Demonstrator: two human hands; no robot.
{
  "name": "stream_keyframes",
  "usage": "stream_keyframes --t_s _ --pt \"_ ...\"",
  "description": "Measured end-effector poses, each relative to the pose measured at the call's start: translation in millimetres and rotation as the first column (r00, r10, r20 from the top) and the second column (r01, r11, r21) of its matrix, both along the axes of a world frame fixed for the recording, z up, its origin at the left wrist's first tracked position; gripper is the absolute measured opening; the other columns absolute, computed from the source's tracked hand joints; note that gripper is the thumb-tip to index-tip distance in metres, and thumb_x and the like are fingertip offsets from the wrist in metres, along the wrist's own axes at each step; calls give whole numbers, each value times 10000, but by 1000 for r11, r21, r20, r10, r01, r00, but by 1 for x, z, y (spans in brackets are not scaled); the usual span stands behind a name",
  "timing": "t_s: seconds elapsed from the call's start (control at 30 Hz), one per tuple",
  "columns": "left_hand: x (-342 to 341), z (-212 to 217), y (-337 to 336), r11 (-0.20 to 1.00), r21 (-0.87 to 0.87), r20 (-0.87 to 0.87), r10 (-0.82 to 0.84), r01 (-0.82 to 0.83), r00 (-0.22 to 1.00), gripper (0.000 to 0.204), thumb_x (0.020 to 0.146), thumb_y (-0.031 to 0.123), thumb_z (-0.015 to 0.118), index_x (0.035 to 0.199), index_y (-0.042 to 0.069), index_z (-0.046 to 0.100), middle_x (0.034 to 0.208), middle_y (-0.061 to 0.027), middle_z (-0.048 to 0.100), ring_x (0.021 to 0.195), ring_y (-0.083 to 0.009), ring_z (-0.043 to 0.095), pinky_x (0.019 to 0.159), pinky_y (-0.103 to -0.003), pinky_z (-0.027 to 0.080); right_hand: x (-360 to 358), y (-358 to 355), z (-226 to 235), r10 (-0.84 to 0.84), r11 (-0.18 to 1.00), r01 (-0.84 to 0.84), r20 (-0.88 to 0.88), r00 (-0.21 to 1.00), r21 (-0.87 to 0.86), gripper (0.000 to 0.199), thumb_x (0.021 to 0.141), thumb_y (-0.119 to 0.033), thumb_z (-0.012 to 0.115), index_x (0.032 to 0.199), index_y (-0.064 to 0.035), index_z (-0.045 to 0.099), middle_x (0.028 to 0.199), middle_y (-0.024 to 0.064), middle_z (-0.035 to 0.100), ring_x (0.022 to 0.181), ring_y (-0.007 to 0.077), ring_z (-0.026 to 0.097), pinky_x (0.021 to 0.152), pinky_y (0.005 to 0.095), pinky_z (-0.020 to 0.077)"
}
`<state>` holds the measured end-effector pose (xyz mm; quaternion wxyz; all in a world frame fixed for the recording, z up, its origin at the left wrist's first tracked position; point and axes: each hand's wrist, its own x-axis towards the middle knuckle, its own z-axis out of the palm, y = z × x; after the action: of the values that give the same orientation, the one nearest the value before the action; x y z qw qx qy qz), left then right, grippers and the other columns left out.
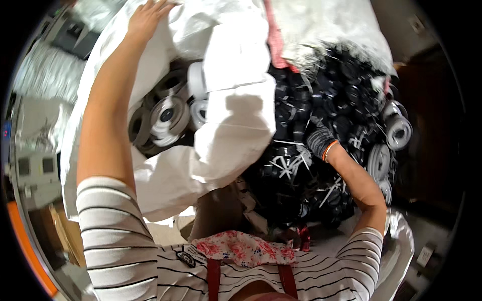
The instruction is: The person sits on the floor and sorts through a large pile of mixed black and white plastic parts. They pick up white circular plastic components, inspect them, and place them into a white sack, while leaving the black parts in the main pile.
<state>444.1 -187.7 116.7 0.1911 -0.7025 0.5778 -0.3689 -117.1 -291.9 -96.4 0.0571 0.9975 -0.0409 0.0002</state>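
Note:
My left hand [146, 21] is bare and reaches to the far side of a large white sack [236, 115]. Its fingers lie spread on the white sheeting near the top edge of the view. Grey ring-shaped parts [169, 115], spool-like, sit inside this sack under my left arm. On the right, my right hand [321, 139] wears a dark grey knitted glove with an orange cuff. It rests among a heap of black round plastic parts [346, 85], its fingertips partly lost against them. White thin strips [291, 163] lie over the heap just left of the glove.
More grey rings [399, 131] lie along the heap's right side. A white woven sack with a frayed edge [331, 25] covers the heap's far end. At far left are clear plastic wrapping [50, 72], a cardboard box [68, 236] and an orange edge [30, 251].

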Motion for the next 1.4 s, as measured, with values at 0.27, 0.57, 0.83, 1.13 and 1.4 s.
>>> stream_keyframes --t_s 0.27,0.57,0.83,1.13,1.4 --pt "-28 -45 28 945 110 -172 322 -307 931 704 803 -97 381 1416 248 361 1525 -36 228 1417 -312 129 1102 -507 206 -35 54 71 -21 993 -3 204 979 115 213 724 -176 552 892 -60 613 959 103 605 1021 271 549 1011 427 371" --pt "-164 -9 23 931 7 -288 351 -364 891 529 815 146 544 1338 115 469 1451 -152 343 1325 -446 274 1035 -544 303 -225 -57 101 -971 230 915 22 236 332 500 707 -325 700 1047 21 582 999 246 620 963 386 590 842 443 475" --pt "-444 -54 61 979 -94 -944 -30 180 -329 576 799 116 691 1324 19 475 1308 -167 518 1192 -229 501 955 -308 413 -286 -80 24 -939 297 666 84 332 685 816 536 -370 847 1180 0 509 1022 152 608 940 273 585 855 337 483" --pt "-503 -133 48 909 271 -569 -114 -317 -815 876 804 259 722 1436 -1 175 1392 -161 355 1197 -248 449 1004 -339 346 -277 -127 70 -992 125 610 77 103 782 568 707 -458 710 1038 -6 617 938 193 661 902 309 635 805 367 495" --pt "-482 -170 59 900 -168 -961 -241 -401 -138 404 804 36 655 1167 2 482 995 -58 520 874 -141 495 802 -247 415 -360 -256 -1 -955 -289 743 -236 -179 604 1095 641 -827 477 1281 61 476 1363 264 417 1301 347 383 1066 383 312"
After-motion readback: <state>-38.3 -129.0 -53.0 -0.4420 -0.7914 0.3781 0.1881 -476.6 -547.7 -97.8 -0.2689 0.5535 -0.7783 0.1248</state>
